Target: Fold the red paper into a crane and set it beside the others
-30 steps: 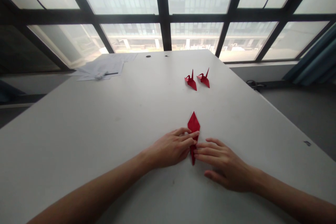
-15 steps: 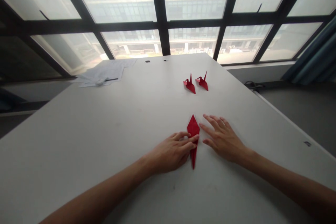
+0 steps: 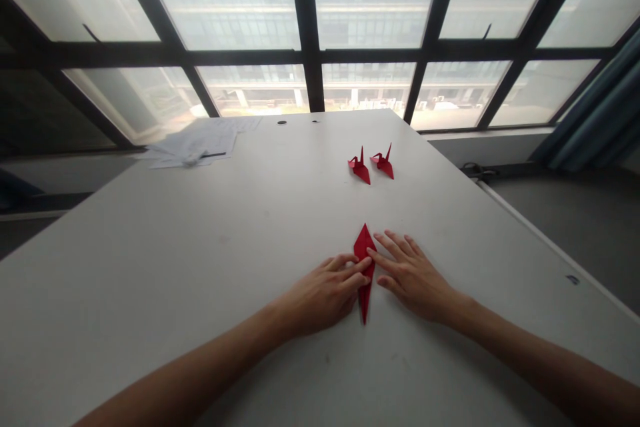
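Folded red paper (image 3: 365, 271), a long diamond, lies flat on the white table (image 3: 200, 247) near the front edge. Left hand (image 3: 325, 293) presses fingertips on its left flap; right hand (image 3: 413, 273), fingers spread flat, touches its upper right edge. Neither grips it. Risk: uneven pressure could let the paper slide and skew the crease. Two finished red cranes (image 3: 371, 164) stand well apart.

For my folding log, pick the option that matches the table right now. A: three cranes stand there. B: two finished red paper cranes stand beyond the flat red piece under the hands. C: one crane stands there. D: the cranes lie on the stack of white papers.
B: two red paper cranes stand side by side on the table, beyond the flat red folded piece that the left hand and right hand press.
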### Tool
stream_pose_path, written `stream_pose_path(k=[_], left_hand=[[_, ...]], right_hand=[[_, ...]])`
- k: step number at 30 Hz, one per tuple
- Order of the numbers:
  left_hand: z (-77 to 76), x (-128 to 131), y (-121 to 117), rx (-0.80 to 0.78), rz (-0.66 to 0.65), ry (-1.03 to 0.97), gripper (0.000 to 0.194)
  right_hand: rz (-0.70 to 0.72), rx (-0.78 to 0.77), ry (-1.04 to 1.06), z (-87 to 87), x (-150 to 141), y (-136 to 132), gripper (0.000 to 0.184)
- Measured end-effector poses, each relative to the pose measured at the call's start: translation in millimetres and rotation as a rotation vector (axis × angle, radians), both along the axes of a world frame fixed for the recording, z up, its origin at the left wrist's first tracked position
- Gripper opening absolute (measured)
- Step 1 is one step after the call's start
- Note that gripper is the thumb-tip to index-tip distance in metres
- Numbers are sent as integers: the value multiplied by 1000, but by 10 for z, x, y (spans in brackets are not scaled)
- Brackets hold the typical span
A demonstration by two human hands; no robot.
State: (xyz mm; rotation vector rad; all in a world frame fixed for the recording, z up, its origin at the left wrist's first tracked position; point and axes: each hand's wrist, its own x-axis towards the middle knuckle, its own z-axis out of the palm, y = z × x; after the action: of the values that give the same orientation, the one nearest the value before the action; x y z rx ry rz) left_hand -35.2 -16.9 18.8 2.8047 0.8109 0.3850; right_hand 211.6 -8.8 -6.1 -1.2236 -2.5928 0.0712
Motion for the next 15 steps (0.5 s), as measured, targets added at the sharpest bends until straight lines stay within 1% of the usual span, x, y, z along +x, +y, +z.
stream_pose_path(k=[2,5,7,9,11,13,15], left_hand=[[11,-8,-6,-7,8,-9,35],[12,-45,6,-25,-7,-19,51],[-2,-74,19,-11,-28,-5,59],[-22,-95,24,30,-21,9,64],[-39,-104,18,63,22,15,65],[-48,-105,5,79,60,15,65],[-51,-104,-7,84,69,15,63]], right_hand=[[-40,-7,94,1,-7,8,49],[-224,-31,279,27,-31,72,44],[-329,-96,315,61,-71,152,36],[-371,-179,280,98,-134,252,29],[-390,-235,256,123,-214,358,24],[-402,-274,280,127,-298,458,20],[-421,-315,352,114,-374,541,17]])
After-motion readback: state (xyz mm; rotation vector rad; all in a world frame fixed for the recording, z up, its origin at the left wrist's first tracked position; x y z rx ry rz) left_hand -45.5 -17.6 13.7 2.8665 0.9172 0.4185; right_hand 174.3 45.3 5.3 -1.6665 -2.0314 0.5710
